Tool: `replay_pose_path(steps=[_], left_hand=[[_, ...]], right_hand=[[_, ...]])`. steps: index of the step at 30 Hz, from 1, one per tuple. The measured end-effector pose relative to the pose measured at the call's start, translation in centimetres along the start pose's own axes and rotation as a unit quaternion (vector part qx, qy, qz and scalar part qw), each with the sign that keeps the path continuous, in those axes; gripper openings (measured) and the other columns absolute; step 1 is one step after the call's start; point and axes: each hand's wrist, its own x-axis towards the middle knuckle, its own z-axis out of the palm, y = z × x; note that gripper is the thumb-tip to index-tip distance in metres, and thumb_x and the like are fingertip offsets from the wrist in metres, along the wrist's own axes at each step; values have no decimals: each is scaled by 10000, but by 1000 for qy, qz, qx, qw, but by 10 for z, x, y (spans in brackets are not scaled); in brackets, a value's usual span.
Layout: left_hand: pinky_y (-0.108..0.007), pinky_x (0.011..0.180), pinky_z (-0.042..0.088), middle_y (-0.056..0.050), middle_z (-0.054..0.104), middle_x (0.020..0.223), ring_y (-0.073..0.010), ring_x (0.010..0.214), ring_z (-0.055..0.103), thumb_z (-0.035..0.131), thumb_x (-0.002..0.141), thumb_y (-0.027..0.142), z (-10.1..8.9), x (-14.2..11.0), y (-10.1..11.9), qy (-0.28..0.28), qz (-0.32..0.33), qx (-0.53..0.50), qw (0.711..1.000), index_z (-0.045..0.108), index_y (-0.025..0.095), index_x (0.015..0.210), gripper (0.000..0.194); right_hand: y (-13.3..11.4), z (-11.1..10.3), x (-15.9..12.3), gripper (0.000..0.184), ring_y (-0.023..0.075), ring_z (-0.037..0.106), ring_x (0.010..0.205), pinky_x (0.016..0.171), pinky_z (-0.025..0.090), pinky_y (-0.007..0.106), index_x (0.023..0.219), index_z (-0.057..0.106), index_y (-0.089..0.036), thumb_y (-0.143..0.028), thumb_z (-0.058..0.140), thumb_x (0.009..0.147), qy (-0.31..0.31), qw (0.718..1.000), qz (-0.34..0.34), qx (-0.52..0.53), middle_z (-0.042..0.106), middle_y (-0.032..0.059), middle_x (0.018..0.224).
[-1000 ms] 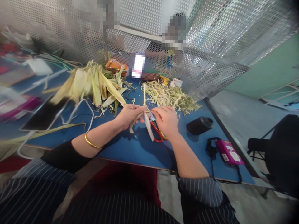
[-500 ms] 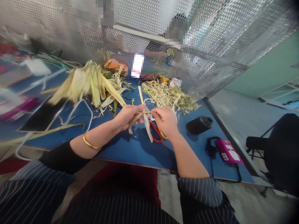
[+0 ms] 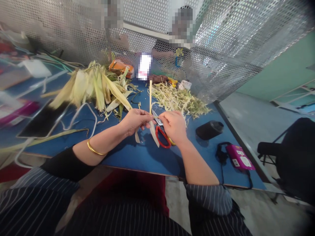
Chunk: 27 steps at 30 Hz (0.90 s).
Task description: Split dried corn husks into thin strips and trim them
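Observation:
My left hand [image 3: 137, 121] is closed on pale corn husk strips [image 3: 154, 133], whose ends hang below the fingers; one narrow strip stands up above them. Close against it, my right hand [image 3: 173, 126] pinches a thin end of the husk between thumb and forefinger. Red and yellow handled scissors [image 3: 162, 137] lie on the table under the right hand, blades partly hidden. Behind the left hand rises a pile of dried corn husks [image 3: 93, 85]. Beyond the right hand spreads a heap of shredded husk [image 3: 180, 100].
On the blue table [image 3: 137, 160], a black thread spool [image 3: 209, 130] and a magenta box [image 3: 240, 157] with a black cable are at right. A phone [image 3: 144, 67] stands at the back. A white wire stand [image 3: 94, 114] is at left. Behind perforated sheeting [image 3: 216, 55] are people.
The narrow husk strip has swung more upright, and the hanging strips have shifted under my left hand. My hands have drawn closer together. The view has tilted slightly.

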Motion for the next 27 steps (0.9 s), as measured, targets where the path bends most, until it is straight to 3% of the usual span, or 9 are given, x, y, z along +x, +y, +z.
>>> replay_pose_path(steps=[8,14,22,27], left_hand=[[-148,354,346,-82,709,754,-38,446,516,717,707,220,-3,-2,6,-10,-16,-27,999,675,92,686,136],[-169,404,441,-124,725,816,-80,482,579,658,768,322,-8,0,5,-32,-44,-62,997,682,93,764,231],[-154,362,366,-114,722,827,-63,488,552,713,714,257,-4,-2,1,-28,14,20,999,682,106,725,155],[-161,376,376,-115,721,823,-64,482,551,694,739,308,-2,-4,3,-33,10,47,998,704,111,741,198]], right_hand=[[1,-2,0,239,156,582,735,828,337,325,754,611,-207,-262,449,921,14,1000,6,-5,662,7,746],[7,-5,1,236,153,591,750,851,341,325,803,639,-213,-287,452,927,-5,1000,-12,15,667,0,753],[7,-3,1,229,162,602,758,871,354,348,793,656,-217,-273,472,916,-13,999,-30,9,687,10,769],[5,-6,3,189,170,612,808,884,379,359,833,673,-223,-310,516,893,-10,998,-6,67,693,19,829]])
